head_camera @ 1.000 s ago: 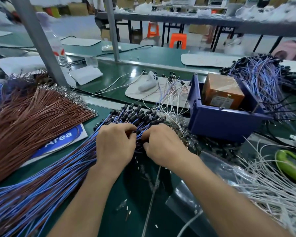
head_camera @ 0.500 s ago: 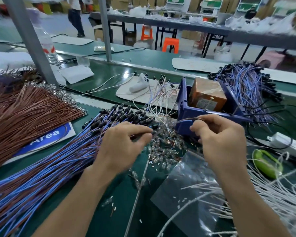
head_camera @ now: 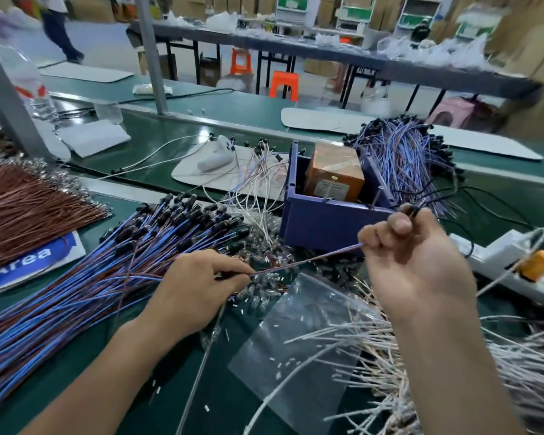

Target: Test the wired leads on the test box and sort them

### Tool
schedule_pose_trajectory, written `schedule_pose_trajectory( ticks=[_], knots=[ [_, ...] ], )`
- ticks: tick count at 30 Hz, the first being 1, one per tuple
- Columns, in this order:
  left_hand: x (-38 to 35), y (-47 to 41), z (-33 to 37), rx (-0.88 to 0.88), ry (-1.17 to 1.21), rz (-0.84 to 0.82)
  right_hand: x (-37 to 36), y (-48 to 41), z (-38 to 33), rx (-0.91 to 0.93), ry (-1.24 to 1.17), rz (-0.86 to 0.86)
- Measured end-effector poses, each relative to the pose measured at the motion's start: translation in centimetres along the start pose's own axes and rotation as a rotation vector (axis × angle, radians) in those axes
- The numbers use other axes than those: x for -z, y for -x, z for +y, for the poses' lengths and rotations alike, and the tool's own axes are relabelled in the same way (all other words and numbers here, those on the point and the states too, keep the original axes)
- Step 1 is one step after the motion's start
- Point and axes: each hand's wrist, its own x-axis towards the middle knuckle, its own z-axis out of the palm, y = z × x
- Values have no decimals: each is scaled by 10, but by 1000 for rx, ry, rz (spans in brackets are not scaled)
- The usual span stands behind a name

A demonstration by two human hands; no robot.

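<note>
While the thin blue-and-brown wired lead (head_camera: 308,260) runs straight between the two hands, its long axis climbs from lower left to upper right, slanting toward the front wall of the dark blue plastic bin (head_camera: 321,227). The left hand (head_camera: 198,290), in front of the bin and to its left, pinches the lead's tail between thumb and forefinger, at the edge of the fanned heap of blue and brown black-capped leads (head_camera: 76,277). The right hand (head_camera: 415,265), just in front of the bin's right front corner, has its fingers curled round the lead. The lead's black capped end (head_camera: 416,211) pokes up past the knuckles, about level with the bin's rim. Inside the bin sits the orange-brown test box (head_camera: 333,174), behind and left of that capped end. The right hand is plainly the nearer, so it is probably the one to carry the cap over the rim. Where the cap should meet the box cannot be made out. Behind the bin to its right lies a second tangle of blue leads (head_camera: 402,158), probably those already sorted.
</note>
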Motion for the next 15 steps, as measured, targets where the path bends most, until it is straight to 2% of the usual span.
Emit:
schedule_pose_trajectory(
  ticks=[4, 9, 15],
  knots=[
    [10, -5, -6, 74, 130, 23, 6, -10, -26, 82, 92, 8],
    [27, -8, -8, 167, 384, 139, 12, -15, -41, 165, 422, -1],
    [37, -17, -11, 267, 684, 175, 12, -22, -50, 70, 689, -207]
  ],
)
